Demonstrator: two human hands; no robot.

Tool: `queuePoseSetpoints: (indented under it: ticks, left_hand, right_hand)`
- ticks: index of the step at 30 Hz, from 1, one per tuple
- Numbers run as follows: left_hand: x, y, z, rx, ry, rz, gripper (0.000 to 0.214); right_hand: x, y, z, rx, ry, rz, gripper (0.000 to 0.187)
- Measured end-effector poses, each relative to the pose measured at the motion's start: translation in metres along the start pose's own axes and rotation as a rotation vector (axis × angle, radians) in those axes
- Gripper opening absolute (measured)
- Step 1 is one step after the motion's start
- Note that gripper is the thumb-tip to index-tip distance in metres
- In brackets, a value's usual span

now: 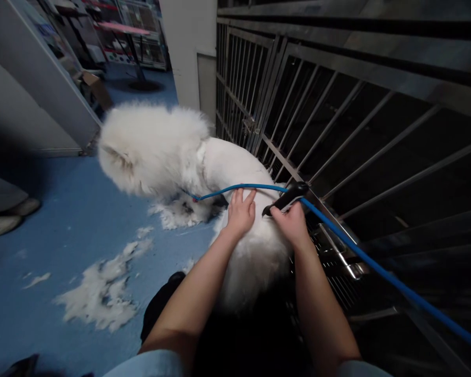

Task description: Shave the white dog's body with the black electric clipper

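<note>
A fluffy white dog stands on the blue floor beside metal cages, its head turned left. My left hand lies flat on the dog's back with fingers stretched out. My right hand is closed around a black grooming tool, held against the fur of the dog's back. A blue leash runs from the dog's neck across its back and off toward the lower right.
Clumps of cut white fur lie on the blue floor. Metal barred cages fill the right side. Another person's shoes show at the left edge. A grey wall panel stands at the left; furniture sits at the back.
</note>
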State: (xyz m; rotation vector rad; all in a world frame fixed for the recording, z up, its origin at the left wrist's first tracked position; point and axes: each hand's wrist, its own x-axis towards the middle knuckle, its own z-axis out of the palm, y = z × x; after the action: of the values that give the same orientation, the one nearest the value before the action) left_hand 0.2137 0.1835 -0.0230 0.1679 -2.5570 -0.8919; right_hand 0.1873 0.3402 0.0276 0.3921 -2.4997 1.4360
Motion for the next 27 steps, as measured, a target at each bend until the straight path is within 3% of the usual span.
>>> queuePoseSetpoints:
  ticks: [3,9,14,19,24,27]
  left_hand:
    - [0.001,0.000,0.000,-0.007,0.001,0.000,0.050]
    - [0.004,0.001,0.001,-0.008,0.018,0.008,0.048]
    - [0.005,0.000,0.001,-0.002,0.023,0.009,0.049]
    - [0.004,-0.002,0.001,0.018,0.033,0.038,0.045]
    - [0.003,-0.001,0.001,0.027,0.040,0.008,0.046]
    - [0.002,-0.001,0.000,0.037,0.047,0.025,0.044]
  right_hand:
    - [0.002,-0.001,0.003,0.084,0.058,0.018,0.034]
    - [-0.010,0.002,0.000,-0.030,-0.026,0.056,0.036]
    - [-0.005,-0.003,0.002,0.118,0.030,-0.010,0.035]
    - [-0.014,0.001,0.000,0.058,-0.060,0.073,0.034]
    - [-0.017,0.000,0.003,0.182,0.093,-0.027,0.031]
    - [-0.021,0.003,0.006,0.126,0.030,0.019,0.032]
